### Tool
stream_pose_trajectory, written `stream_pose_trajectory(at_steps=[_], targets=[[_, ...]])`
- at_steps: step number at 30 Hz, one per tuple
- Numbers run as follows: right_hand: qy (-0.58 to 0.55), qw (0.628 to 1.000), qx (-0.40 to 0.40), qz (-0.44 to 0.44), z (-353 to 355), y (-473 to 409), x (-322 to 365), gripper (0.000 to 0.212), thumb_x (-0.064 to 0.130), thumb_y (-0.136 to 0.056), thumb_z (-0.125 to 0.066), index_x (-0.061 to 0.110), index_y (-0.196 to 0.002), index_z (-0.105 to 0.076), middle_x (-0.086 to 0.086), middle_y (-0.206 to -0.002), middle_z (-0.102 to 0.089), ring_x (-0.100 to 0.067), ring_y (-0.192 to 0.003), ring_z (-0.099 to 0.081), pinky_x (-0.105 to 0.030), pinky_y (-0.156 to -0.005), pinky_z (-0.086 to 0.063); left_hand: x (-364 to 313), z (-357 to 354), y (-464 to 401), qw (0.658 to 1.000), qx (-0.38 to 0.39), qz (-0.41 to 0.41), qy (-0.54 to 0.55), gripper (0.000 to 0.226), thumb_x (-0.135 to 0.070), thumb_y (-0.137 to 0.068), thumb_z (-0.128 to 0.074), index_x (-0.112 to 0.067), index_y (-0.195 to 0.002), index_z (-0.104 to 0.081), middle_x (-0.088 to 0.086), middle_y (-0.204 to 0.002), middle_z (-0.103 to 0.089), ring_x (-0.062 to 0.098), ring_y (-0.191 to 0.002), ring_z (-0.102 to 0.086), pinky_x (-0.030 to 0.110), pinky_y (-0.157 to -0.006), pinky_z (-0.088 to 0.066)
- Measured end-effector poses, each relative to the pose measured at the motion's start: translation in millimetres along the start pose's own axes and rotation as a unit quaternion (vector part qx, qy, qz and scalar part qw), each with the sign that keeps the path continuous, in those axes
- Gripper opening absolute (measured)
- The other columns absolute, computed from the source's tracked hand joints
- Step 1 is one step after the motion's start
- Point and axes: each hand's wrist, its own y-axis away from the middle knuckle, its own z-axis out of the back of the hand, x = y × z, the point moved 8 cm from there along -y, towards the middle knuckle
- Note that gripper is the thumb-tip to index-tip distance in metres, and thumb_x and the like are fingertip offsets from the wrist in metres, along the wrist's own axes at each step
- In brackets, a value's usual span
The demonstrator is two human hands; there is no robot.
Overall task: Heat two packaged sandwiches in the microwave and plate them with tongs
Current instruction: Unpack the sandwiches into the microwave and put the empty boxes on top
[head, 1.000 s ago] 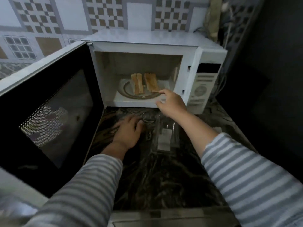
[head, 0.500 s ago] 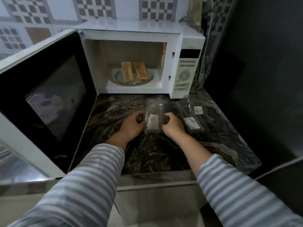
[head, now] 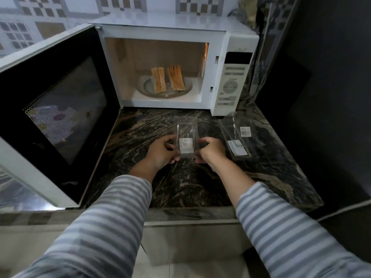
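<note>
Two sandwiches (head: 167, 78) stand side by side on the glass turntable (head: 186, 89) inside the white microwave (head: 232, 81), whose door (head: 56, 109) hangs wide open to the left. On the dark marble counter (head: 140, 133) in front of it, both hands hold one empty clear plastic sandwich package (head: 186, 137) with a white label. My left hand (head: 160, 151) grips its left side and my right hand (head: 210, 150) grips its right side. A second empty clear package (head: 236, 137) lies on the counter to the right.
The open microwave door takes up the left part of the counter. A dark wall or appliance (head: 321, 97) bounds the right side. Tiled wall (head: 40, 17) rises behind the microwave. The counter's front edge (head: 190, 215) runs below my forearms.
My right hand left the microwave opening and came down to the clear package. My left hand moved from the counter to the package's other side. The head pulled back.
</note>
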Motion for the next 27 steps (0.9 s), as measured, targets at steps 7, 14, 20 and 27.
stream_pose_trajectory(at_steps=[7,14,20,27], targets=[[0.123,0.99,0.015,0.066,4.4,7.9,15.7,0.033,0.008,-0.089,-0.061,0.021,-0.12,-0.061,-0.009,-0.107,-0.068,-0.027,-0.087,-0.068,-0.038,-0.075,-0.059,-23.2,11.0,8.0,0.982,-0.019,-0.052,-0.181,0.038,-0.016,-0.086,-0.066,-0.017,-0.123,-0.058,0.001,-0.099,-0.063,0.019,-0.089,-0.063,0.023,-0.078,-0.049],[0.239,0.952,-0.062,0.182,51.1,29.8,75.6,0.032,0.011,-0.09,-0.054,0.023,-0.119,-0.061,-0.004,-0.118,-0.063,-0.024,-0.106,-0.06,-0.029,-0.089,-0.048,-93.2,12.4,9.3,0.926,-0.097,-0.142,-0.336,0.045,-0.022,-0.083,-0.061,-0.017,-0.127,-0.055,0.012,-0.131,-0.048,0.032,-0.117,-0.051,0.042,-0.099,-0.043],[0.268,0.929,-0.137,0.216,111.4,28.5,86.8,0.028,0.018,-0.092,-0.053,0.025,-0.118,-0.062,-0.003,-0.124,-0.058,-0.024,-0.111,-0.056,-0.033,-0.088,-0.048,-129.1,-48.2,8.0,0.948,-0.045,-0.162,-0.27,0.043,-0.018,-0.091,-0.052,-0.016,-0.134,-0.048,0.009,-0.136,-0.043,0.028,-0.117,-0.052,0.038,-0.102,-0.042],[0.277,0.949,-0.096,0.115,152.3,-0.9,38.8,0.057,0.032,-0.097,-0.048,0.027,-0.149,-0.027,-0.004,-0.152,-0.036,-0.028,-0.135,-0.039,-0.039,-0.107,-0.037,-113.0,-117.3,6.1,0.977,0.032,-0.101,-0.185,0.054,-0.03,-0.093,-0.055,-0.023,-0.143,-0.035,0.015,-0.142,-0.036,0.031,-0.126,-0.045,0.03,-0.101,-0.036]])
